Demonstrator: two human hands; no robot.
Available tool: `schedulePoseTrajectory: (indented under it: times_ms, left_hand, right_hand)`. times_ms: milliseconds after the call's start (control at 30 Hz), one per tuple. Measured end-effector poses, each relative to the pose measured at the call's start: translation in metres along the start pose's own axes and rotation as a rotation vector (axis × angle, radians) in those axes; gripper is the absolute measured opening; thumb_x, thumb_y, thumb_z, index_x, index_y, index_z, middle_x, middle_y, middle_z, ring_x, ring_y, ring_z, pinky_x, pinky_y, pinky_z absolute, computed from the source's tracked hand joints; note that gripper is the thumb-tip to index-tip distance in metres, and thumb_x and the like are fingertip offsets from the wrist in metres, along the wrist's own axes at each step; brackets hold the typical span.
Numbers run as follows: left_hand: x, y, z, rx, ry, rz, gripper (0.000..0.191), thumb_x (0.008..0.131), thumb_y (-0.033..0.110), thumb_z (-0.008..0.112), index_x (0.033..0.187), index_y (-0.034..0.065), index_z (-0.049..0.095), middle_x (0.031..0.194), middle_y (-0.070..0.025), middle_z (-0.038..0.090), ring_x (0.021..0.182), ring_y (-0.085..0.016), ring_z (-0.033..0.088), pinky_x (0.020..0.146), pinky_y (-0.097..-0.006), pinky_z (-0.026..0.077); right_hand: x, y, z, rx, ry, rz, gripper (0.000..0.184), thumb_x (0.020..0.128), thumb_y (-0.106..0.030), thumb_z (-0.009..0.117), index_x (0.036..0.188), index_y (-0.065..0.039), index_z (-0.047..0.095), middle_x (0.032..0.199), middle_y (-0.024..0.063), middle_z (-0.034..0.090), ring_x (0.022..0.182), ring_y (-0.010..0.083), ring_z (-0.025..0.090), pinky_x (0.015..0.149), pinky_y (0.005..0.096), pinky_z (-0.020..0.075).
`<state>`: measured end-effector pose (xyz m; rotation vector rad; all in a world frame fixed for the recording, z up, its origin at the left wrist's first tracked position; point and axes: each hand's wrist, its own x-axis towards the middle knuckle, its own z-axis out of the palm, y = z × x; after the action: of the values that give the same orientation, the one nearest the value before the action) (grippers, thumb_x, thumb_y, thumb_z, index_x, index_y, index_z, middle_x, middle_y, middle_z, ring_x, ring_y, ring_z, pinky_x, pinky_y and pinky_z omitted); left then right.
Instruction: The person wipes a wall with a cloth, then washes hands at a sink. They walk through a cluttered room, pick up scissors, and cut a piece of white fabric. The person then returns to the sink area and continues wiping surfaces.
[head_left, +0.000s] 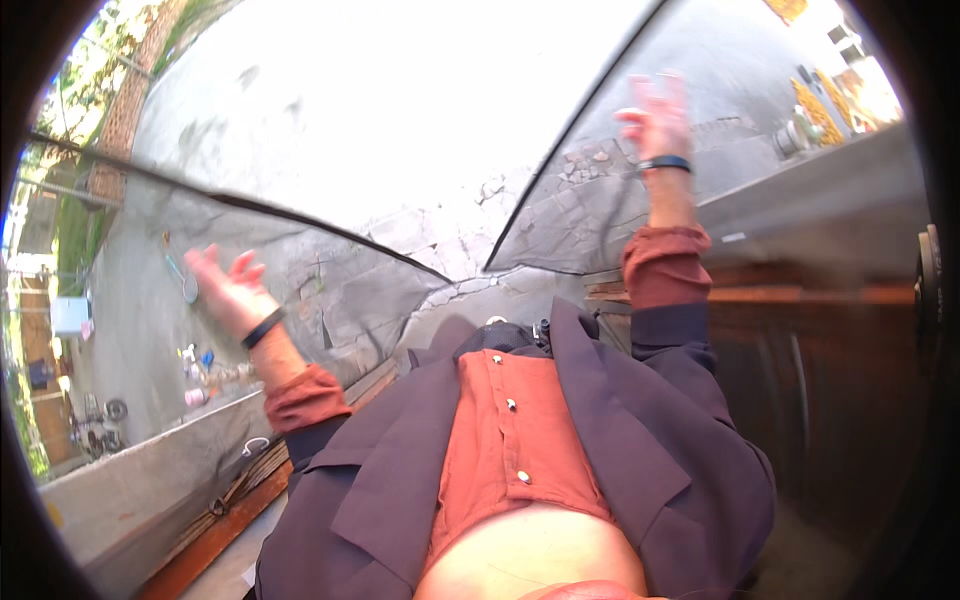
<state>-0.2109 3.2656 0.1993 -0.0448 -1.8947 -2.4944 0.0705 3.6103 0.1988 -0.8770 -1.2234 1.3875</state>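
My left hand (231, 291) is raised at the left, palm partly turned up, its fingers apart and nothing in them. A dark band circles its wrist. Beyond its fingertips, a racket-like object (180, 271) with a blue shaft lies on the grey ground, seemingly apart from the hand. My right hand (661, 120) is held out at the upper right, blurred by motion, with spread fingers and no object in it. It also wears a dark wristband (664, 163). Both arms show rolled rust-coloured cuffs below a dark jacket (390, 465).
Cracked stone paving (390, 292) lies before me, with glaring ground (375, 112) between two dark lines. A dark wooden door (810, 405) stands at the right, a concrete ledge (142, 457) at the left. Farther off are a wheeled object (101, 427), a pale box (71, 315) and yellow heaps (817, 112).
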Motion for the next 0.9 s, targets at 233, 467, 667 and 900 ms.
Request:
schedulePoseTrajectory:
  times_ms: [233, 467, 667, 900]
  left_hand:
    - [0.022, -0.097, 0.000, 0.063, 0.130, -0.493, 0.029, 0.084, 0.026, 0.052, 0.101, 0.0029, 0.055, 0.084, -0.0082, 0.058, 0.056, -0.011, 0.047, 0.047, -0.0230, 0.040]
    - [0.164, -0.126, 0.131, -0.094, 0.062, -0.353, 0.031, 0.084, 0.026, 0.052, 0.105, 0.0029, 0.053, 0.090, -0.0088, 0.058, 0.060, -0.011, 0.048, 0.051, -0.0230, 0.042]
    - [0.272, -0.136, 0.212, -0.162, 0.182, -0.190, 0.027, 0.084, 0.022, 0.050, 0.099, 0.0002, 0.055, 0.092, -0.0111, 0.059, 0.058, -0.014, 0.047, 0.051, -0.0238, 0.041]
    - [0.301, -0.212, 0.396, -0.164, 0.054, -0.172, 0.027, 0.084, 0.022, 0.051, 0.101, 0.0007, 0.055, 0.093, -0.0091, 0.058, 0.058, -0.011, 0.046, 0.050, -0.0226, 0.041]
  right_hand:
    - [0.077, 0.060, 0.046, 0.442, 0.048, 0.386, 0.026, 0.081, -0.001, 0.049, 0.106, 0.000, 0.043, 0.073, 0.0105, 0.054, 0.043, 0.0085, 0.036, 0.039, 0.0211, 0.0288]
    - [0.221, 0.069, 0.023, 0.534, 0.263, 0.129, 0.017, 0.086, -0.002, 0.038, 0.100, 0.000, 0.047, 0.066, 0.0072, 0.047, 0.038, 0.0077, 0.029, 0.034, 0.0219, 0.0240]
    - [0.271, 0.091, -0.042, 0.462, 0.483, 0.194, 0.015, 0.086, -0.006, 0.044, 0.100, -0.002, 0.049, 0.061, 0.0029, 0.044, 0.037, 0.0068, 0.027, 0.033, 0.0213, 0.0230]
    - [0.366, 0.161, -0.142, 0.407, 0.695, 0.191, 0.014, 0.086, -0.009, 0.045, 0.098, -0.003, 0.051, 0.058, 0.0007, 0.042, 0.036, 0.0060, 0.026, 0.031, 0.0212, 0.0222]
